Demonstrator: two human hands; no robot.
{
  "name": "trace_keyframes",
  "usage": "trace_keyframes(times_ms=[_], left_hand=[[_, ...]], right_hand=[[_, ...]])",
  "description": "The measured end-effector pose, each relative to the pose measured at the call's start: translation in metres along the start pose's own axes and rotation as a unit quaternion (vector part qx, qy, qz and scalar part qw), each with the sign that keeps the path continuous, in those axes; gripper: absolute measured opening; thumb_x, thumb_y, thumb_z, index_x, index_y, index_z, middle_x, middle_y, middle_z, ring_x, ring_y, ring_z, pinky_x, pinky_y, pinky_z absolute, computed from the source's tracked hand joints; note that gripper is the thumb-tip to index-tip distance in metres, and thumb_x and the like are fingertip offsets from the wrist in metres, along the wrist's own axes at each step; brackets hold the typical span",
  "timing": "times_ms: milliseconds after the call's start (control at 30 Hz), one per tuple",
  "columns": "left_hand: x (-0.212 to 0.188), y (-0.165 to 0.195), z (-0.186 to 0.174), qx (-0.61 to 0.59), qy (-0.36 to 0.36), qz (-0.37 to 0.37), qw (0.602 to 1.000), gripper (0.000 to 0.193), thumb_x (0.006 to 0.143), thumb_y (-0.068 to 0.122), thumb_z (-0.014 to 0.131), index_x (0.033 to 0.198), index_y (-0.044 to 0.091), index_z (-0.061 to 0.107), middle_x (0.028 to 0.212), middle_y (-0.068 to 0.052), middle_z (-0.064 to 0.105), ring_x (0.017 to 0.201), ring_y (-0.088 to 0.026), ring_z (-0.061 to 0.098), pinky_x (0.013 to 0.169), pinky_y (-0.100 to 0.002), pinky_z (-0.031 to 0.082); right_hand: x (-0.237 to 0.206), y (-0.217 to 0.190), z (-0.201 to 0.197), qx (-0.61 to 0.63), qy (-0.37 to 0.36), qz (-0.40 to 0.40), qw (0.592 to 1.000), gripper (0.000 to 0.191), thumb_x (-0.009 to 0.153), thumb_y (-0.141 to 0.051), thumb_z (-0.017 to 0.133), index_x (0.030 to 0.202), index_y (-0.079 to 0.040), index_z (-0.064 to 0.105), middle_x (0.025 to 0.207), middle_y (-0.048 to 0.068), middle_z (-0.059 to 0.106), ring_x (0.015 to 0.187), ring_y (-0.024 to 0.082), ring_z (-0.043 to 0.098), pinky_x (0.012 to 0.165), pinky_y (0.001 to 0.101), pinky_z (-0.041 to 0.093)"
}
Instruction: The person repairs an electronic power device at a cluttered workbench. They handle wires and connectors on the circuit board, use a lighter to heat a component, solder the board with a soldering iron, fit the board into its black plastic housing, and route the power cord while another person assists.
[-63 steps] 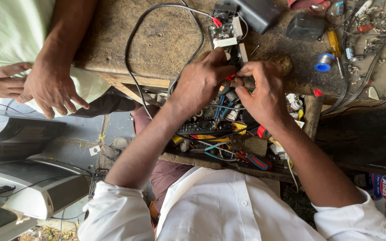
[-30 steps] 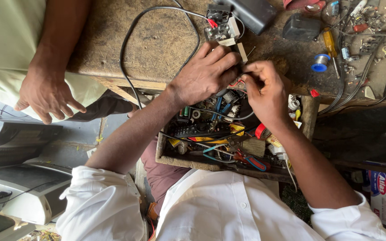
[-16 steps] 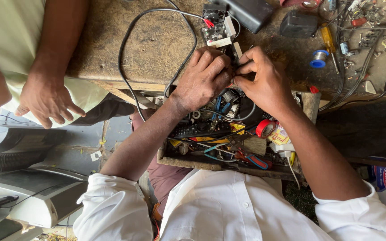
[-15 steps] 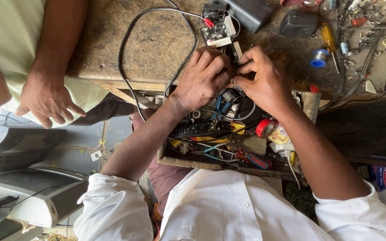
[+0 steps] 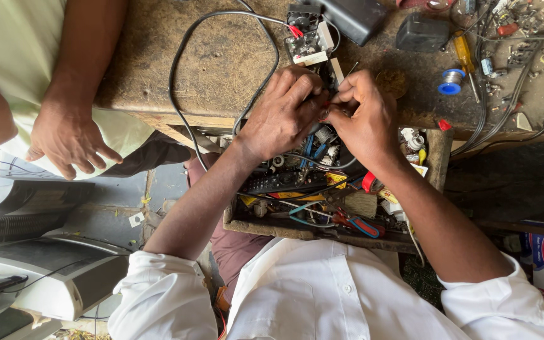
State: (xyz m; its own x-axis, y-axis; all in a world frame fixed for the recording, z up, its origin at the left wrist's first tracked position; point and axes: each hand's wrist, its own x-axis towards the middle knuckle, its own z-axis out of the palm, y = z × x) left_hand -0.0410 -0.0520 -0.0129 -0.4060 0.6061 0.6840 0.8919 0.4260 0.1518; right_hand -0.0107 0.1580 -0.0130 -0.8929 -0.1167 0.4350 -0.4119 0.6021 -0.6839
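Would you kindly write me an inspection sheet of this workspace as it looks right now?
Surface: worn wooden bench.
Job's things: small part with thin wires, pinched by both hands.
Clutter: open drawer of tools; blue solder spool; yellow screwdriver.
Grips: left hand and right hand touching, fingers closed.
Cables: black cable looping to circuit board.
Surroundings: another person's hand at bench edge.

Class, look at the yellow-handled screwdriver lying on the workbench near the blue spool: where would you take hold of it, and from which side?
Probably grip the yellow-handled screwdriver by its thick yellow handle, coming straight down from above. It lies flat on the workbench, the handle is its widest part, and its thin shaft runs toward the blue spool and loose wires, which crowd that end.
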Motion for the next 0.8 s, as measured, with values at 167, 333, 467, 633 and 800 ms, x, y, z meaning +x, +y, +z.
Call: trace_keyframes(times_ms=[167, 333, 467, 633, 800], left_hand=[[0.000, 0.024, 0.013, -0.029, 0.077, -0.133, 0.988, 0.030, 0.092, 0.023, 0.084, 0.108, 0.001, 0.071, 0.120, -0.013, 0.052, 0.116, -0.032, 0.048, 0.099, -0.045, 0.044], [0.004, 0.055, 0.028, -0.031, 0.178, -0.262, 0.948, 0.021, 0.088, 0.021, 0.083, 0.098, 0.006, 0.072, 0.122, -0.013, 0.055, 0.113, -0.031, 0.048, 0.098, -0.047, 0.040], [0.010, 0.071, 0.034, -0.037, 0.198, -0.338, 0.919, 0.014, 0.087, 0.019, 0.081, 0.095, 0.009, 0.075, 0.123, -0.013, 0.055, 0.115, -0.032, 0.047, 0.101, -0.048, 0.038], [0.015, 0.081, 0.040, -0.023, 0.184, -0.369, 0.911, 0.014, 0.085, 0.015, 0.078, 0.097, 0.008, 0.076, 0.124, -0.014, 0.055, 0.120, -0.034, 0.048, 0.105, -0.050, 0.035], [0.019, 0.085, 0.048, -0.029, 0.211, -0.398, 0.893, 0.014, 0.085, 0.016, 0.078, 0.097, 0.008, 0.077, 0.126, -0.016, 0.054, 0.122, -0.035, 0.047, 0.106, -0.051, 0.036]], right_hand=[[-0.006, -0.001, 0.000, -0.070, 0.021, -0.093, 0.993, 0.039, 0.080, 0.011, 0.078, 0.109, -0.001, 0.054, 0.094, 0.011, 0.067, 0.087, 0.023, 0.070, 0.078, 0.0362, 0.055], [-0.004, 0.000, -0.011, -0.180, 0.014, -0.224, 0.958, 0.043, 0.081, 0.011, 0.077, 0.113, -0.004, 0.053, 0.097, 0.009, 0.065, 0.092, 0.028, 0.065, 0.088, 0.0464, 0.047], [0.002, -0.001, -0.020, -0.191, -0.014, -0.276, 0.942, 0.043, 0.084, 0.012, 0.075, 0.116, -0.004, 0.052, 0.104, 0.011, 0.067, 0.094, 0.029, 0.064, 0.087, 0.0447, 0.044], [0.011, 0.000, -0.028, -0.172, -0.042, -0.301, 0.937, 0.037, 0.092, 0.012, 0.075, 0.114, -0.005, 0.050, 0.108, 0.010, 0.066, 0.096, 0.029, 0.064, 0.088, 0.0451, 0.047], [0.018, 0.005, -0.035, -0.178, -0.057, -0.335, 0.924, 0.035, 0.092, 0.011, 0.075, 0.110, -0.005, 0.049, 0.109, 0.008, 0.067, 0.096, 0.028, 0.065, 0.088, 0.0447, 0.050]])
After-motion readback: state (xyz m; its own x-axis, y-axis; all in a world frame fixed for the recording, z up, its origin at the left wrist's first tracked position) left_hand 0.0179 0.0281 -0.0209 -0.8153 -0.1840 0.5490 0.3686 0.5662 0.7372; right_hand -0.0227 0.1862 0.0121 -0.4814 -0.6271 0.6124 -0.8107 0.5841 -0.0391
